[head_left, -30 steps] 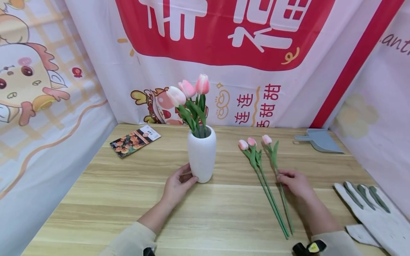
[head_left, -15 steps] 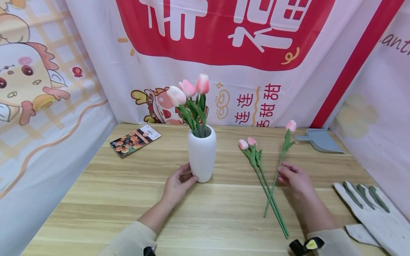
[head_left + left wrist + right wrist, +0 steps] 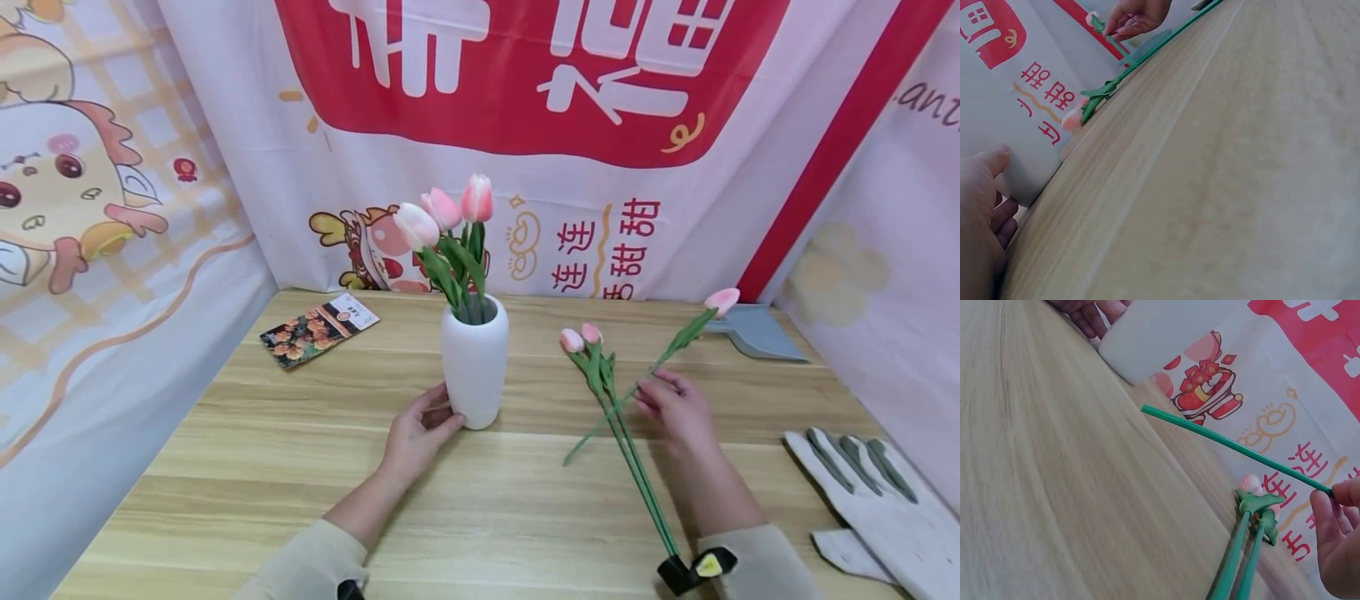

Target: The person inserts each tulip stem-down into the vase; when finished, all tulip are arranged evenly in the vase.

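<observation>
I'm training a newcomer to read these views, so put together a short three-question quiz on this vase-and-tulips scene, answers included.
1. Multiple choice. Which thing does the left hand touch?
A) the printed card
B) the white vase
C) the dustpan

2. True or false: the right hand pinches the held tulip by its stem, whose lower end is clear of the white vase.

3. Count. How many tulips lie on the table?

Key:
1. B; thumb and fingers are at its base.
2. True; the wrist view shows the stem's bare end outside the vase.
3. Two.
</observation>
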`<state>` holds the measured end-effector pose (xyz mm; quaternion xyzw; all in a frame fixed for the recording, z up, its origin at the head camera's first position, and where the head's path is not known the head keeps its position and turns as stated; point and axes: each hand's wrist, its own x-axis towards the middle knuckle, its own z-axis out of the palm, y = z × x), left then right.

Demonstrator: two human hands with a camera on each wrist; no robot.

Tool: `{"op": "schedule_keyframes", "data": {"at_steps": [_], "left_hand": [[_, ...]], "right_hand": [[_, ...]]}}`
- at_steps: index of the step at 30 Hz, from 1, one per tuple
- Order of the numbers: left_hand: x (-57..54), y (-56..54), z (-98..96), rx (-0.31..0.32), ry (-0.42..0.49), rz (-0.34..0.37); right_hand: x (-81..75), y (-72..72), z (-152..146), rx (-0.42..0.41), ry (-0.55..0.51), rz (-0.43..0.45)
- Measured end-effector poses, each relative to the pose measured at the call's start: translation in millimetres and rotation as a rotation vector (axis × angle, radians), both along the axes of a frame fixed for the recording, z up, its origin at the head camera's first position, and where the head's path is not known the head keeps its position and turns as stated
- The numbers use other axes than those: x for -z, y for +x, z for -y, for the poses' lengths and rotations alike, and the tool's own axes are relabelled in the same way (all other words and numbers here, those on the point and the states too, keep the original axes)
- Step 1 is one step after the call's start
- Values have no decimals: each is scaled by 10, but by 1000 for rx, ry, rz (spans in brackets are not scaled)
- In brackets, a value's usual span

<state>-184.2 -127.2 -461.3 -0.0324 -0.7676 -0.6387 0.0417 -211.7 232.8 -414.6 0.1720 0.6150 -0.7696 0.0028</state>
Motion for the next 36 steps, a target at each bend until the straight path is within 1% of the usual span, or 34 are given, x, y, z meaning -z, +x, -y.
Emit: {"op": "schedule_keyframes", "data": {"at_steps": [7, 15, 20, 26, 32, 36], "left_hand": [[-8, 6, -1, -1, 1, 0], [-11, 2, -4, -3, -8, -2], [3, -9, -2, -6, -15, 0], [20, -11, -3, -8, -12, -14], [19, -7, -8, -11, -14, -27], [13, -2, -13, -11, -13, -30]], "right_hand": [[-117, -48, 116, 49, -103, -39], [-357, -98, 244, 121, -177, -91], [-553, -133, 322, 143, -227, -140], [-843, -155, 447, 161, -266, -200], [-1128, -166, 604, 160, -311, -265], [-1280, -172, 719, 152, -335, -309]]}}
